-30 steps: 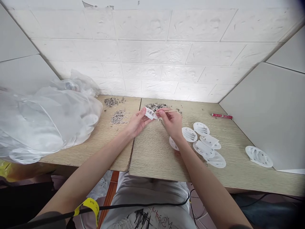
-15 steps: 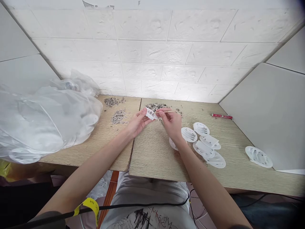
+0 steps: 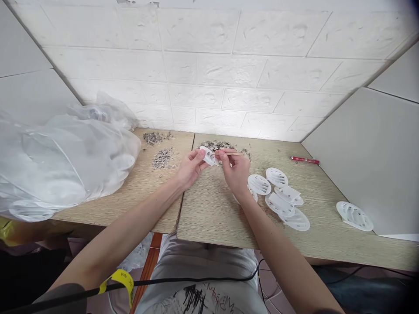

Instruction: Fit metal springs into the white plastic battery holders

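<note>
My left hand [image 3: 192,167] is closed on the edge of a white oval plastic part [image 3: 208,157], held tilted above the table. The part has slots with small metal bits in them. In my right hand [image 3: 237,170] a thin wooden stick [image 3: 233,153] is pinched, its left tip at the face of the part. Behind both hands lies a pile of small metal pieces [image 3: 218,145], partly hidden by them. To the right of my right wrist, several similar white parts [image 3: 259,185] lie on the table, some overlapping.
Two more heaps of small metal pieces [image 3: 163,158] lie on the left tabletop. A large clear bag of white parts [image 3: 65,161] fills the left side. Red batteries [image 3: 304,160] and a lone white part [image 3: 355,216] lie at right. A black cable [image 3: 196,280] crosses my lap.
The white part in my left hand has turned and tilted slightly. My right hand and the stick have shifted very little. The camera view has moved slightly.
</note>
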Action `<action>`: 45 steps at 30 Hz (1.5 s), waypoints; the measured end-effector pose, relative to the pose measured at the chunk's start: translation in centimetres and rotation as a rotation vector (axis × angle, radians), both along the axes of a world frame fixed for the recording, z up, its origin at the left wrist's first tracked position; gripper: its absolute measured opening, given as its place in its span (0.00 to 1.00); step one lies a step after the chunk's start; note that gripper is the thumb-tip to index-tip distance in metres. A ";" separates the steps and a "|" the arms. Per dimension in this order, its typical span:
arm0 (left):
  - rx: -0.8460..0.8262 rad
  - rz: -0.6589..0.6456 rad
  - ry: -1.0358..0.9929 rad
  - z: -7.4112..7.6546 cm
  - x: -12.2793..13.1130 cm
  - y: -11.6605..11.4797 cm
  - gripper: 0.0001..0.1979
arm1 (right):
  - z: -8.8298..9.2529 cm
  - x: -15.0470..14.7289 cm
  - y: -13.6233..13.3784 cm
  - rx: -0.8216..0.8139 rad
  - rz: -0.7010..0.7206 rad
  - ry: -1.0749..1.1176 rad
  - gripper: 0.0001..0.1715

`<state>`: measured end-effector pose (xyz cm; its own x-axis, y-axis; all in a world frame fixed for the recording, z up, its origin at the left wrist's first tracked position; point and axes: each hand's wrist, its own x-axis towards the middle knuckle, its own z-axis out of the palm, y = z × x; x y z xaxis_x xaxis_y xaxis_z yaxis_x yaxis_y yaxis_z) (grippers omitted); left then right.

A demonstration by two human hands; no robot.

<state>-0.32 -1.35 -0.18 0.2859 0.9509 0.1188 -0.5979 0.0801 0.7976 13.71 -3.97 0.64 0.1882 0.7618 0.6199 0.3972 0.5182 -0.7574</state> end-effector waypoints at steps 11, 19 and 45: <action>-0.119 -0.035 -0.042 0.5 -0.1 -0.2 0.14 | -0.1 0.0 0.0 -0.025 0.032 0.025 0.15; -0.162 -0.004 -0.065 0.7 0.1 -0.2 0.14 | -0.2 -0.3 0.1 -0.014 0.035 0.100 0.16; -0.115 -0.019 -0.052 0.7 0.1 -0.3 0.16 | 0.0 -0.5 -0.3 0.019 -0.002 -0.006 0.17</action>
<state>-0.27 -1.66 0.53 0.2999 0.9537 0.0245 -0.6355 0.1806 0.7507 13.21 -4.24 0.64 0.1865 0.7494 0.6353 0.4028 0.5315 -0.7452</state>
